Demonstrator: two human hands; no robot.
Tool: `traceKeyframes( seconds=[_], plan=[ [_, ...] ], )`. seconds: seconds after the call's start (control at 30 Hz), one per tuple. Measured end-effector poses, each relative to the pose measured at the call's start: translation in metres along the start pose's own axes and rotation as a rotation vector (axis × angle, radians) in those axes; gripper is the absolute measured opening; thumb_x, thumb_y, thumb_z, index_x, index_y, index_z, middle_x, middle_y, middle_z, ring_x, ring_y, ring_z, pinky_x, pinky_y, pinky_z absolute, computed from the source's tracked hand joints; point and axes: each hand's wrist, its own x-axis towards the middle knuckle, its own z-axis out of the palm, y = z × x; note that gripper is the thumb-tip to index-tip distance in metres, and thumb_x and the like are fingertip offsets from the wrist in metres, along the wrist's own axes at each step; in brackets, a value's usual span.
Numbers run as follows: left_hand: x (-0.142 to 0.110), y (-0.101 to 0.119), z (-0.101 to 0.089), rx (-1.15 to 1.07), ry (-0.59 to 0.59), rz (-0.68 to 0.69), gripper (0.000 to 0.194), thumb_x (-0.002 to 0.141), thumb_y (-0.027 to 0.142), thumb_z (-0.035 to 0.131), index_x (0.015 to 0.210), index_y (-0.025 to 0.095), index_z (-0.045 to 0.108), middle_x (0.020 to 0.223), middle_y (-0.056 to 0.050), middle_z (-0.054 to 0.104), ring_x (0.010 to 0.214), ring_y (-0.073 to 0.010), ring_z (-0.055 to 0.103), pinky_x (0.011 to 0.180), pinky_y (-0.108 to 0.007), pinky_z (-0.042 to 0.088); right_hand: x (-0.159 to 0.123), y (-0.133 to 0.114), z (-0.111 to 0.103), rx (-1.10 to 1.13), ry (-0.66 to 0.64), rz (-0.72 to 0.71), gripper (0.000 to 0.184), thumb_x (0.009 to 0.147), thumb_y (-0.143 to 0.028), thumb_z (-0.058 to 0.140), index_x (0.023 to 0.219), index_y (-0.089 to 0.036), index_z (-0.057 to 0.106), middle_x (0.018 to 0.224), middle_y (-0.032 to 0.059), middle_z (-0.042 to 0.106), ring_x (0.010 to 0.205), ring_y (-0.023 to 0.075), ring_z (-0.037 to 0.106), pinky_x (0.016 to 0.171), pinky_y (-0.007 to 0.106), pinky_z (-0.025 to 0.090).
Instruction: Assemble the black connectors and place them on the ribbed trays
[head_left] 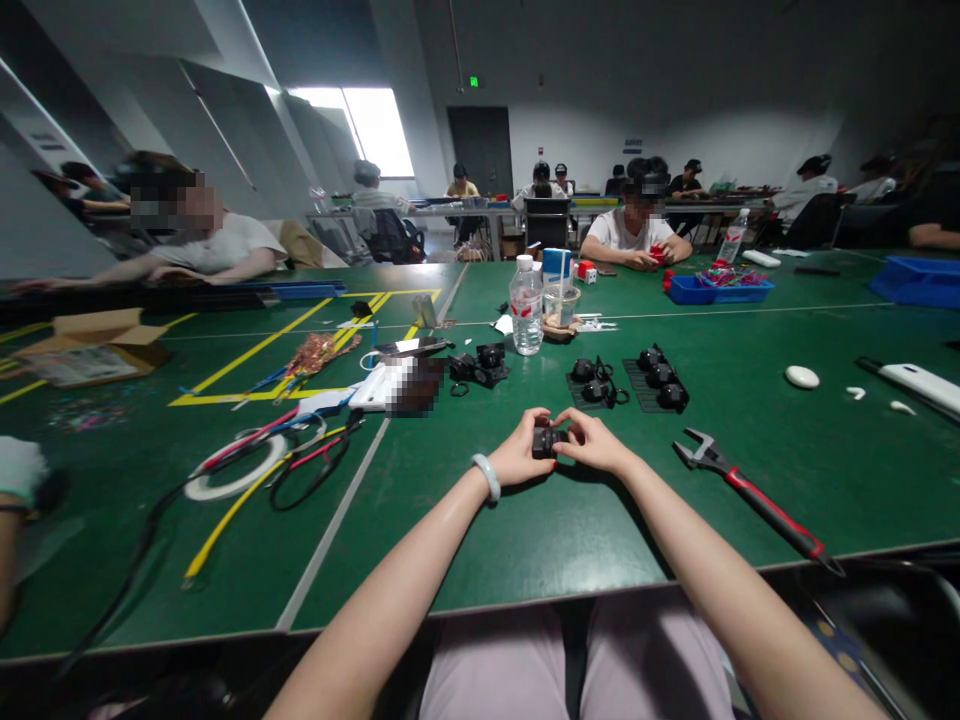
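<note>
Between my two hands, just above the green table (480, 540), is a small black ridged plastic part (543, 443). My left hand (521, 450) is closed round its left side, and a pale bracelet circles that wrist. From the right, the fingers of my right hand (592, 442) pinch the same part. Beyond my hands lie more black parts (592, 380) of similar look, and a row of black round-topped parts (660, 378) on a dark grid. An adjustable wrench (757, 495) with a red and black handle rests to the right of my hands.
A water bottle (527, 308) and a plastic cup (561, 305) stand ahead. Cables (240, 510) and a white tape roll (236, 466) lie left. White earbuds (855, 393) and their case (802, 377) sit right. Blue trays (720, 290) are farther back. A co-worker's gloved hand (19, 475) is at the left edge.
</note>
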Motion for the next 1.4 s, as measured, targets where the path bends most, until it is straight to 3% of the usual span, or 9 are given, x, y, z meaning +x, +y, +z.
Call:
traceKeyframes(
  seconds=[0.4,1.4],
  plan=[
    [0.0013,-0.0008,0.0012,-0.002,0.004,-0.016,0.064,0.058,0.014,0.058,0.112,0.016,0.023,0.106,-0.006,0.039,0.101,-0.0184,0.042,0.089,-0.036,0.034,-0.0028,-0.0074,-0.0038,-0.04,-0.046,-0.079,0.038,0.063,-0.03,0.058,0.097,-0.019,0.045,0.052,-0.0083,0.037,0.048,0.0064,0.036,0.049,0.017,0.027],
    [0.0023,0.0001,-0.0012,0.001,-0.012,-0.012,0.065,0.059,0.015,0.059,0.113,0.016,0.023,0.108,-0.008,0.039,0.103,-0.0194,0.041,0.091,-0.037,0.033,-0.0012,-0.0046,-0.0038,-0.042,-0.03,-0.04,0.035,0.067,-0.032,0.055,0.099,-0.018,0.049,0.051,-0.0077,0.039,0.047,0.006,0.035,0.049,0.018,0.028]
  ],
)
